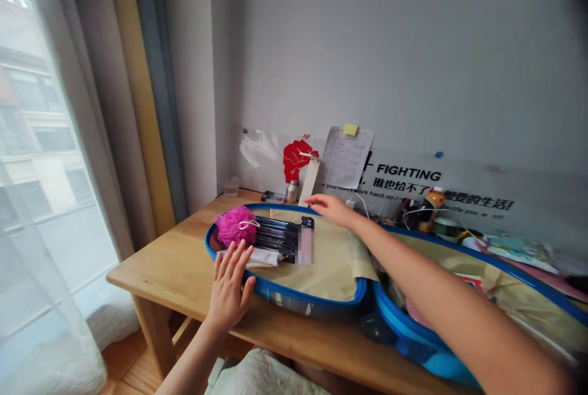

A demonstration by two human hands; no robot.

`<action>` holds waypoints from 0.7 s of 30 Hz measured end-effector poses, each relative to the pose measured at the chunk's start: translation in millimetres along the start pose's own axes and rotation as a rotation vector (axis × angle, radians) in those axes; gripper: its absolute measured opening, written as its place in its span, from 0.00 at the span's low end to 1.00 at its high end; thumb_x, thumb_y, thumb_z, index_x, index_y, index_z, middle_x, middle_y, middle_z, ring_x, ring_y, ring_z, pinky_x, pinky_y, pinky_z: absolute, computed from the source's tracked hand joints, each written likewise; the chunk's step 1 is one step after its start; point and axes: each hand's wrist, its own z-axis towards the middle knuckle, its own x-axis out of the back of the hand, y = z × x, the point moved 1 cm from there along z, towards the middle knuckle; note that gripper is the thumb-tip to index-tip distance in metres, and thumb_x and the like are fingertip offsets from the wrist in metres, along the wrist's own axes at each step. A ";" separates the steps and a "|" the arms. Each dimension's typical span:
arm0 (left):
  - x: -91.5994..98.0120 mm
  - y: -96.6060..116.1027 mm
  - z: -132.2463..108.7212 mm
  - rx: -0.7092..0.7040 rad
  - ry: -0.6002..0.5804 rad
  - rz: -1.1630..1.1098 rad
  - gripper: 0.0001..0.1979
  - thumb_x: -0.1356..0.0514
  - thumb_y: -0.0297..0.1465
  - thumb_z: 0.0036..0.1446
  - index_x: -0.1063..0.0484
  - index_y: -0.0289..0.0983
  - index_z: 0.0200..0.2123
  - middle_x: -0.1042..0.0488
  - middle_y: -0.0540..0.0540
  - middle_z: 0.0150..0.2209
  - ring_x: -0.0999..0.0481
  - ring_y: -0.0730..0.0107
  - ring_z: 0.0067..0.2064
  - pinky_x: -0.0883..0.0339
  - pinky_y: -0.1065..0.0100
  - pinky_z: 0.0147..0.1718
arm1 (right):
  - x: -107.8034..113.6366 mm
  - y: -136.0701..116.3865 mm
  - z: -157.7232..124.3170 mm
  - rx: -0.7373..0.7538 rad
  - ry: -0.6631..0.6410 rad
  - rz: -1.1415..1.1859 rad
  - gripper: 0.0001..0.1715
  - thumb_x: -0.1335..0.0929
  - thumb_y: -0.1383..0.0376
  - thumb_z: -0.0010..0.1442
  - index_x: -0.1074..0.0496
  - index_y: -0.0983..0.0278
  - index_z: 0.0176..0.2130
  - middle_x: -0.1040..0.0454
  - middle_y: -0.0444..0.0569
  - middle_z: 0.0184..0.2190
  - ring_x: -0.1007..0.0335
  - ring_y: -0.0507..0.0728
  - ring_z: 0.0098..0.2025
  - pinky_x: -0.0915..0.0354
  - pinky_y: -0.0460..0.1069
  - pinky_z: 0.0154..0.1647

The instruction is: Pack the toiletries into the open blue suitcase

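Note:
A blue-rimmed suitcase (294,303) lies open on the wooden table, with a beige lining. In its left half sit a pink mesh bath puff (236,225) with a white cord, a dark striped packet (277,236), a pink-and-black package (306,239) and a white packet (264,257). My left hand (231,285) rests at the near left rim, fingers spread, beside the white packet, holding nothing. Over the far rim reaches my right hand (329,207), near a white upright strip (310,182); its fingers are partly hidden and what they touch is unclear.
The other suitcase half (425,346) lies at right under my right forearm. Behind stand a small metal bottle (292,191), a clear cup (231,186), an orange-capped bottle (432,208) and papers. A curtain (124,95) and window are at left.

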 end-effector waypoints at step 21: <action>-1.7 -5.2 -2.3 -0.032 0.006 -0.010 0.27 0.49 0.32 0.66 0.42 0.45 0.68 0.34 0.41 0.66 0.41 0.55 0.69 0.59 0.52 0.70 | 149.9 195.9 -211.6 -0.796 -0.173 -0.742 0.16 0.33 0.57 0.66 0.28 0.62 0.50 0.27 0.51 0.51 0.28 0.55 0.49 0.28 0.54 0.50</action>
